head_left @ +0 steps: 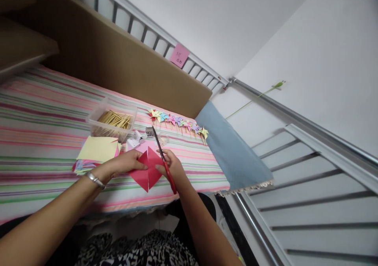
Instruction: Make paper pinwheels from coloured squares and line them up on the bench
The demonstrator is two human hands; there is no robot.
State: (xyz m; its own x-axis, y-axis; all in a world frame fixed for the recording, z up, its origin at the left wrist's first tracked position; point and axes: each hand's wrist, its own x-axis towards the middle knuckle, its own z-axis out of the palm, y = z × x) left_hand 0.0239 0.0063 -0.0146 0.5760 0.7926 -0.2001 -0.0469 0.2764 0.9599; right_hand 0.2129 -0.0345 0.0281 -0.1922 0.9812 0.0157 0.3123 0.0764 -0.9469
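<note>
My left hand (pixel 125 164) pinches the left corner of a red paper square (pixel 147 170), folded with creases, and holds it above the striped cloth (pixel 44 140). My right hand (pixel 173 167) grips red-handled scissors (pixel 163 159), whose dark blades point up and away past the paper's right edge. A bracelet sits on my left wrist.
A stack of coloured paper sheets (pixel 96 151) lies left of my hands, with a clear tub of wooden sticks (pixel 113 121) behind it. A row of small paper pinwheels (pixel 177 123) lines the cardboard panel (pixel 118 57). A blue cloth (pixel 233 151) and metal rails (pixel 295 167) lie right.
</note>
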